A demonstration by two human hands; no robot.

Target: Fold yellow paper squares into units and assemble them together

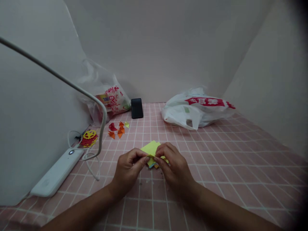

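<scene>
Both of my hands meet over a small stack of coloured paper squares (151, 147), yellow on top, with bits of blue and orange at the lower edge. Between finger and thumb, my left hand (128, 168) pinches the left end of a small folded piece of yellow paper (151, 156). My right hand (176, 166) pinches its right end, the fingertips of the two hands close together. The fingers partly hide the folded piece, and its exact shape is hard to make out against the yellow stack.
Several small folded paper pieces (121, 130) in red, orange and yellow lie beyond my left hand. A white power strip (57, 173), a pale cable (104, 120) and red-yellow cutouts (89, 139) are at left. Behind stand a phone (137, 108) and plastic bags (117, 101), (178, 114).
</scene>
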